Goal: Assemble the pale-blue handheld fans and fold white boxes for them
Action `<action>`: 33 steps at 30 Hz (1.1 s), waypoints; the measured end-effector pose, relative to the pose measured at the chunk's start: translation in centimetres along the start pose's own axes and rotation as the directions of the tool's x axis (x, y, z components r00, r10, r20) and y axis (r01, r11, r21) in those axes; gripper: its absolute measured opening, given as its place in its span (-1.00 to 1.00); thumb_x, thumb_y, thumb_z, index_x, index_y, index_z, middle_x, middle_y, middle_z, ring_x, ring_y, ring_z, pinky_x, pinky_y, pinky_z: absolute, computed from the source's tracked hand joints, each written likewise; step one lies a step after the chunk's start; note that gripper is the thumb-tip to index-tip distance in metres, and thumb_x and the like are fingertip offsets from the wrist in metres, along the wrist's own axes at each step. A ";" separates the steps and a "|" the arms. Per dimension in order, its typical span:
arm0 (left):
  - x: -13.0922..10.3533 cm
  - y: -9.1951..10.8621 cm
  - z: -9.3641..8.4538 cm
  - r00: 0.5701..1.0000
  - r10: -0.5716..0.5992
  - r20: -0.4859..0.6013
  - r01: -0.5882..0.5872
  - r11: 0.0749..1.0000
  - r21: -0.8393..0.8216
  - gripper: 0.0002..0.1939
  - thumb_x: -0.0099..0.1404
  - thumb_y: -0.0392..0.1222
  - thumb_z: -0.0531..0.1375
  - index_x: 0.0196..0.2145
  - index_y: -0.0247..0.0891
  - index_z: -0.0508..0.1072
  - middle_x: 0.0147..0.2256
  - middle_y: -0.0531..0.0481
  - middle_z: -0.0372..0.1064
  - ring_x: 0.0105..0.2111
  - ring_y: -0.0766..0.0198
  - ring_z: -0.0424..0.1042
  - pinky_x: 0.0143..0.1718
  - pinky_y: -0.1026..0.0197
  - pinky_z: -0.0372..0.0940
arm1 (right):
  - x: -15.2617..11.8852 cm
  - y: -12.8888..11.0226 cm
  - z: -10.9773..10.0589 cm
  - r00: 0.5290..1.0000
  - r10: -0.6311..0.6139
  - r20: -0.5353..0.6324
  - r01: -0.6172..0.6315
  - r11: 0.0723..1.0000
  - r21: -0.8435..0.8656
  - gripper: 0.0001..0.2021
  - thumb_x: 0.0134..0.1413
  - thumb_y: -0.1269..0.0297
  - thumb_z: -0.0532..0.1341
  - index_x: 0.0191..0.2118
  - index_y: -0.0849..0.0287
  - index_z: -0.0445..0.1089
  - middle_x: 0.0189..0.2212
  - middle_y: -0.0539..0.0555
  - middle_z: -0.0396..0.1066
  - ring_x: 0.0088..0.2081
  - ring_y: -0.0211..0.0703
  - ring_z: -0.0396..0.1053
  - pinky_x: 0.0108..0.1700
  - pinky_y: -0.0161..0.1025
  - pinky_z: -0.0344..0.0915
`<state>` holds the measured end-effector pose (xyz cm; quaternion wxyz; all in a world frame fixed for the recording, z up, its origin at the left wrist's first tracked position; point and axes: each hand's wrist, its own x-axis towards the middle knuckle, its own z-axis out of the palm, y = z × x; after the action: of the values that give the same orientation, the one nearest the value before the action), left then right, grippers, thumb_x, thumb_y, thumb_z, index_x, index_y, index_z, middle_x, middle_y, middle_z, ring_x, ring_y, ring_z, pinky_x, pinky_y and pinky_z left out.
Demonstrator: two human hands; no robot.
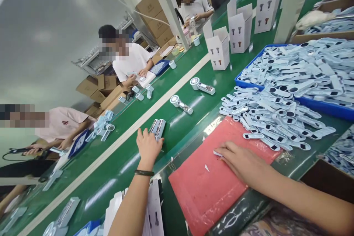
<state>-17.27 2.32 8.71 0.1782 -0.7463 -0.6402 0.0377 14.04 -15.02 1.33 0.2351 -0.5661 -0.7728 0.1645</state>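
Observation:
My left hand [149,145], with a dark bangle at the wrist, reaches over the green conveyor belt. Its fingers and thumb close around the near ends of two light-blue handheld fans [158,127] lying side by side; their heads are hidden under the hand. My right hand [238,160] rests on a red mat [199,195], its fingers bent together around a small pale piece [217,153], mostly covered. A small white triangular scrap [207,168] lies on the mat. Beyond my right hand spreads a loose heap of light-blue fan handle covers [271,118] with dark patches.
A blue tray [249,84] overflows with more covers at the right. Open white printed boxes [218,51] stand along the belt. Two more fans [181,104] lie farther up the belt. Folded white cartons [155,206] sit below my left arm. Several co-workers sit across the belt.

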 end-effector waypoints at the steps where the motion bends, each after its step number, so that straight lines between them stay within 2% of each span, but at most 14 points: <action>1: 0.0 0.3 0.2 1.000 0.007 -0.003 -0.007 1.000 -0.027 -0.57 0.27 -0.03 0.25 -0.06 -0.45 0.54 0.26 -0.45 0.17 0.39 -0.38 -0.15 0.34 -0.29 -0.02 | 0.2 0.1 -0.4 0.999 0.034 0.025 -0.033 0.999 -0.042 -0.72 0.40 0.43 0.04 0.07 0.16 0.42 -0.15 0.15 0.42 -0.29 -0.09 0.46 -0.34 -0.19 0.29; 2: 0.1 0.7 0.2 1.000 0.015 -0.001 -0.015 0.998 -0.060 -0.60 0.25 -0.09 0.27 -0.06 -0.44 0.53 0.26 -0.43 0.18 0.38 -0.36 -0.11 0.35 -0.26 -0.01 | 0.3 0.2 -0.8 0.997 0.071 0.041 -0.067 0.993 -0.095 -0.72 0.40 0.43 0.05 0.05 0.16 0.44 -0.19 0.14 0.43 -0.31 -0.08 0.46 -0.36 -0.19 0.26; 4: 0.2 1.3 -0.2 0.999 0.040 0.015 -0.038 0.989 -0.145 -0.68 0.23 -0.18 0.27 -0.08 -0.38 0.50 0.17 -0.38 0.29 0.29 -0.28 0.13 0.28 -0.20 0.13 | 0.6 0.5 -1.7 0.990 0.136 0.035 -0.127 0.971 -0.201 -0.74 0.40 0.41 0.05 -0.02 0.16 0.48 -0.23 0.14 0.43 -0.32 -0.05 0.46 -0.37 -0.18 0.24; 7: -0.5 2.2 -2.1 0.990 0.132 0.046 -0.113 0.951 -0.289 -0.77 0.23 -0.27 0.24 -0.12 -0.26 0.46 -0.05 -0.20 0.43 0.02 -0.08 0.41 0.06 -0.07 0.33 | 0.8 0.9 -2.5 0.988 0.155 -0.013 -0.153 0.954 -0.259 -0.76 0.42 0.32 0.08 -0.04 0.12 0.51 -0.10 0.19 0.42 -0.24 -0.03 0.47 -0.31 -0.18 0.25; 9: -1.8 2.9 -3.8 0.974 0.223 0.042 -0.192 0.908 -0.373 -0.78 0.24 -0.28 0.23 -0.12 -0.22 0.43 -0.10 -0.12 0.44 -0.05 0.01 0.43 0.00 0.00 0.35 | 0.7 1.2 -2.8 0.993 0.121 -0.009 -0.119 0.961 -0.250 -0.77 0.39 0.32 0.13 0.03 0.10 0.49 -0.03 0.21 0.39 -0.15 0.00 0.46 -0.26 -0.18 0.27; 12: -4.6 4.8 -6.3 0.927 0.373 0.027 -0.317 0.823 -0.471 -0.75 0.25 -0.27 0.25 -0.10 -0.18 0.39 -0.09 -0.04 0.41 -0.04 0.12 0.40 0.01 0.09 0.34 | 0.6 1.7 -3.4 0.994 0.104 0.033 -0.093 0.967 -0.237 -0.75 0.34 0.41 0.16 0.03 0.10 0.50 -0.14 0.16 0.41 -0.18 0.01 0.46 -0.28 -0.18 0.27; 13: -5.6 5.6 -7.0 0.905 0.424 0.026 -0.355 0.789 -0.501 -0.74 0.24 -0.28 0.26 -0.09 -0.16 0.39 -0.08 -0.01 0.41 -0.04 0.15 0.39 0.02 0.11 0.33 | 0.5 1.9 -3.8 0.992 0.122 0.014 -0.116 0.971 -0.210 -0.74 0.34 0.41 0.15 0.03 0.09 0.51 -0.17 0.14 0.40 -0.23 -0.02 0.46 -0.32 -0.19 0.26; 15: -7.4 7.4 -7.9 0.852 0.523 0.020 -0.422 0.711 -0.563 -0.71 0.23 -0.32 0.26 -0.10 -0.14 0.38 -0.06 0.01 0.40 -0.03 0.17 0.37 0.01 0.13 0.32 | 0.3 2.1 -4.6 0.981 0.163 -0.104 -0.172 0.981 -0.084 -0.74 0.37 0.36 0.12 0.03 0.05 0.50 -0.16 0.11 0.39 -0.27 -0.08 0.46 -0.34 -0.21 0.26; 17: -8.7 9.3 -8.0 0.805 0.593 0.003 -0.463 0.633 -0.620 -0.72 0.24 -0.34 0.25 -0.10 -0.15 0.38 -0.06 -0.02 0.39 -0.04 0.14 0.36 -0.02 0.08 0.32 | 0.1 1.9 -5.6 0.950 0.188 -0.250 -0.174 0.982 0.078 -0.74 0.39 0.32 0.11 0.05 -0.01 0.49 -0.08 0.08 0.38 -0.25 -0.14 0.46 -0.30 -0.24 0.30; 19: -9.4 10.9 -7.5 0.783 0.622 -0.021 -0.476 0.576 -0.665 -0.74 0.26 -0.29 0.26 -0.09 -0.18 0.38 -0.06 -0.08 0.39 -0.06 0.07 0.35 -0.03 0.01 0.31 | -0.1 1.2 -6.2 0.940 0.157 -0.303 -0.114 0.981 0.156 -0.74 0.38 0.33 0.12 0.05 -0.08 0.48 -0.10 0.03 0.38 -0.27 -0.19 0.45 -0.29 -0.26 0.30; 22: -9.8 12.2 -6.3 0.791 0.610 -0.046 -0.461 0.545 -0.700 -0.71 0.27 -0.24 0.28 -0.06 -0.19 0.39 -0.04 -0.13 0.38 -0.04 0.02 0.34 0.02 -0.07 0.31 | -0.3 -0.3 -5.9 0.969 0.023 -0.246 0.002 0.995 0.102 -0.77 0.38 0.33 0.14 0.01 -0.06 0.49 -0.25 0.01 0.40 -0.29 -0.13 0.43 -0.29 -0.22 0.29; 27: -9.8 12.3 -5.7 0.791 0.592 -0.153 -0.476 0.440 -0.761 -0.57 0.31 -0.16 0.30 0.09 -0.19 0.33 0.07 -0.17 0.34 0.07 0.02 0.31 0.13 -0.09 0.27 | -0.7 -1.9 -4.0 0.959 -0.128 -0.253 0.114 0.991 -0.070 -0.81 0.35 0.39 0.12 -0.10 0.22 0.49 -0.29 0.13 0.43 -0.23 0.04 0.41 -0.18 -0.06 0.32; 30: -9.8 12.4 -6.0 0.782 0.583 -0.221 -0.510 0.394 -0.765 -0.73 0.40 -0.14 0.22 0.03 -0.18 0.39 0.03 -0.15 0.38 0.05 0.06 0.34 0.10 -0.06 0.29 | -0.9 -2.1 -3.7 0.957 -0.158 -0.242 0.131 0.984 -0.124 -0.82 0.32 0.41 0.13 -0.18 0.24 0.50 -0.33 0.14 0.42 -0.26 0.06 0.39 -0.23 -0.05 0.31; 33: -9.8 12.6 -6.0 0.774 0.584 -0.243 -0.521 0.371 -0.769 -0.87 0.43 -0.23 0.16 -0.07 -0.17 0.44 -0.06 -0.10 0.43 -0.03 0.11 0.38 0.04 -0.01 0.31 | -1.1 -2.1 -4.1 0.963 -0.134 -0.234 0.123 0.990 -0.063 -0.83 0.34 0.38 0.14 -0.17 0.20 0.49 -0.32 0.12 0.42 -0.26 0.06 0.39 -0.22 -0.04 0.31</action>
<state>-5.41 -9.99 8.69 -0.2239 -0.9102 -0.3035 -0.1714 14.85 -16.75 5.63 0.3223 -0.5357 -0.7780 0.0615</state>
